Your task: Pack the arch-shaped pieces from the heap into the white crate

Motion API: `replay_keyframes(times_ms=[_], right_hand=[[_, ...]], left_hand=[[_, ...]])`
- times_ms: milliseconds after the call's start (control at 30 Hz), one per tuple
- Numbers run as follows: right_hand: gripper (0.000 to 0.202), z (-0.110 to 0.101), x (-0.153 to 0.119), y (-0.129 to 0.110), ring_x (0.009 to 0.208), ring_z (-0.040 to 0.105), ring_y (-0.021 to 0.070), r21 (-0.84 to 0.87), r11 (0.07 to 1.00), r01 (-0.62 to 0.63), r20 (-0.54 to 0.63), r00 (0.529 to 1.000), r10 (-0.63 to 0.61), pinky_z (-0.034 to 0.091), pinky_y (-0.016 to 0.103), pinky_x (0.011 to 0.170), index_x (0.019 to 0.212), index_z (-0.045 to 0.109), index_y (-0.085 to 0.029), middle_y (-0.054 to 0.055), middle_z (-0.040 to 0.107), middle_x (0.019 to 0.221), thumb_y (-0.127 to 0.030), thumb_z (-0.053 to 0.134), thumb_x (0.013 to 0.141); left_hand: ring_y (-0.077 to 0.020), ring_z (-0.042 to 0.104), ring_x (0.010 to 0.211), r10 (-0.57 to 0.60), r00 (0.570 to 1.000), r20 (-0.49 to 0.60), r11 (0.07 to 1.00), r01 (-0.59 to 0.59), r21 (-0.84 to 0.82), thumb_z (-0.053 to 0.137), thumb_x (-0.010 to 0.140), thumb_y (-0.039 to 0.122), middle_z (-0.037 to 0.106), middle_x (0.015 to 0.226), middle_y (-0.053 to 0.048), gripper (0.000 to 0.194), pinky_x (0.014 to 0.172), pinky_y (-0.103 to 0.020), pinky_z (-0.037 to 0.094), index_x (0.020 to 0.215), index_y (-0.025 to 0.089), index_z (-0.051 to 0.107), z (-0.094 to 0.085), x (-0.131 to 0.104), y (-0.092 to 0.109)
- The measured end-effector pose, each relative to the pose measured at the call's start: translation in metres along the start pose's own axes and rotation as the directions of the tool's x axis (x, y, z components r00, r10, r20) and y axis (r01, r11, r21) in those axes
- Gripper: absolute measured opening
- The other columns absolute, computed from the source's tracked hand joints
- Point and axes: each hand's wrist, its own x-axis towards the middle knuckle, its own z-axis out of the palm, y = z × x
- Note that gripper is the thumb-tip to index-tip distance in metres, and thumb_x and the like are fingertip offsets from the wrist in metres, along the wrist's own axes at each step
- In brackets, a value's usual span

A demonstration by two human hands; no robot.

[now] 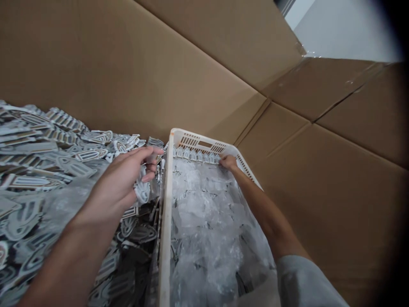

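My left hand (pixel 132 172) is over the left rim of a white plastic basket (pixel 166 213). Its fingers are partly curled around a small bunch of flat, pointed grey-white pieces with slots (pixel 142 190); the far side of the bunch is hidden. Inside the basket, at its far end, a row of similar slotted pieces (pixel 193 155) stands side by side. My right hand (pixel 228 162) pinches at the right end of that row, its fingertips closed on the last piece. Clear plastic bags (pixel 204 213) cover the layer below the row.
A large heap of the same slotted pieces (pixel 28 183) lies left of the basket, with a clear plastic sheet (pixel 68 198) among them. Tall cardboard walls (pixel 128 64) rise behind and to the right, close to the basket's right rim. A pale surface (pixel 348 30) shows beyond the top edge.
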Motion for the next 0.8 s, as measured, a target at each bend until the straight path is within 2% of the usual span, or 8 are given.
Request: replay_keyframes(times_ms=[100, 200, 267, 367, 433, 600, 700, 800], right_hand=[[0.021, -0.013, -0.02, -0.027, 0.098, 0.071, 0.0228, 0.036, 0.993, 0.112, -0.069, 0.992, -0.109, 0.048, 0.025, 0.085, 0.099, 0.079, -0.012, 0.015, 0.079, 0.099, -0.021, 0.06, 0.098], [0.03, -0.035, -0.068, -0.066, 0.084, 0.068, 0.0181, 0.258, 0.892, 0.37, -0.102, 0.929, -0.356, 0.048, 0.026, 0.077, 0.093, 0.077, -0.016, 0.008, 0.076, 0.089, -0.035, 0.057, 0.103], [0.04, -0.052, -0.113, -0.094, 0.073, 0.065, 0.0165, 0.589, 0.666, 0.458, 0.014, 0.818, -0.575, 0.046, 0.026, 0.064, 0.091, 0.077, -0.017, 0.006, 0.074, 0.083, -0.05, 0.056, 0.103], [0.046, -0.071, -0.18, -0.127, 0.072, 0.066, 0.0157, 0.843, 0.499, 0.202, 0.348, 0.503, -0.791, 0.041, 0.025, 0.053, 0.095, 0.075, -0.02, 0.007, 0.077, 0.096, -0.065, 0.065, 0.095], [0.047, -0.073, -0.211, -0.142, 0.073, 0.067, 0.0161, 0.892, 0.453, 0.011, 0.409, 0.411, -0.815, 0.038, 0.024, 0.05, 0.09, 0.072, -0.021, 0.006, 0.077, 0.095, -0.068, 0.076, 0.085], [0.045, -0.055, -0.229, -0.151, 0.086, 0.07, 0.0194, 0.952, 0.239, -0.193, 0.307, 0.564, -0.767, 0.045, 0.025, 0.055, 0.088, 0.069, -0.023, 0.003, 0.074, 0.089, -0.06, 0.09, 0.072], [0.04, -0.054, -0.207, -0.133, 0.094, 0.072, 0.0206, 0.978, 0.142, -0.151, 0.207, 0.708, -0.675, 0.045, 0.024, 0.057, 0.089, 0.068, -0.023, 0.003, 0.075, 0.097, -0.049, 0.093, 0.071], [0.033, -0.06, -0.161, -0.098, 0.093, 0.071, 0.0177, 0.99, 0.133, -0.034, 0.103, 0.829, -0.549, 0.047, 0.023, 0.061, 0.087, 0.066, -0.022, 0.002, 0.075, 0.097, -0.04, 0.09, 0.075]], left_hand=[[-0.0087, 0.041, 0.054, -0.059, 0.998, -0.01, 0.992, 0.058, -0.115, 0.066, 0.086, 0.015, 0.052, 0.074, -0.004, 0.011, 0.042, -0.018, 0.029, 0.083, 0.011, 0.076, 0.002, -0.001, 0.002], [-0.0113, 0.051, 0.066, 0.001, 1.0, 0.009, 0.934, 0.002, -0.357, 0.062, 0.089, 0.009, 0.056, 0.086, -0.007, 0.016, 0.047, -0.02, 0.036, 0.075, 0.01, 0.071, 0.006, -0.001, 0.005], [-0.0137, 0.055, 0.074, 0.079, 0.997, 0.011, 0.874, -0.064, -0.482, 0.061, 0.091, 0.008, 0.056, 0.09, -0.008, 0.019, 0.053, -0.021, 0.042, 0.072, 0.01, 0.068, 0.009, -0.003, 0.006], [-0.0163, 0.056, 0.078, 0.186, 0.982, -0.018, 0.837, -0.168, -0.52, 0.056, 0.097, 0.012, 0.054, 0.085, -0.008, 0.027, 0.057, -0.023, 0.045, 0.072, 0.011, 0.066, 0.013, -0.009, 0.009], [-0.0168, 0.056, 0.078, 0.272, 0.962, -0.004, 0.842, -0.24, -0.483, 0.053, 0.099, 0.015, 0.054, 0.084, -0.008, 0.031, 0.06, -0.024, 0.046, 0.071, 0.013, 0.065, 0.016, -0.014, 0.01], [-0.0196, 0.065, 0.092, 0.423, 0.906, 0.032, 0.856, -0.388, -0.342, 0.056, 0.096, 0.013, 0.064, 0.091, -0.008, 0.03, 0.084, -0.03, 0.055, 0.069, 0.017, 0.068, 0.017, -0.018, 0.011], [-0.019, 0.067, 0.106, 0.558, 0.824, -0.103, 0.79, -0.565, -0.237, 0.059, 0.092, 0.008, 0.066, 0.089, -0.004, 0.026, 0.097, -0.031, 0.052, 0.071, 0.02, 0.069, 0.011, -0.013, 0.011], [-0.017, 0.067, 0.091, 0.624, 0.766, -0.152, 0.757, -0.641, -0.125, 0.064, 0.088, 0.01, 0.068, 0.086, -0.003, 0.016, 0.085, -0.029, 0.053, 0.075, 0.019, 0.068, 0.0, -0.004, 0.013]])
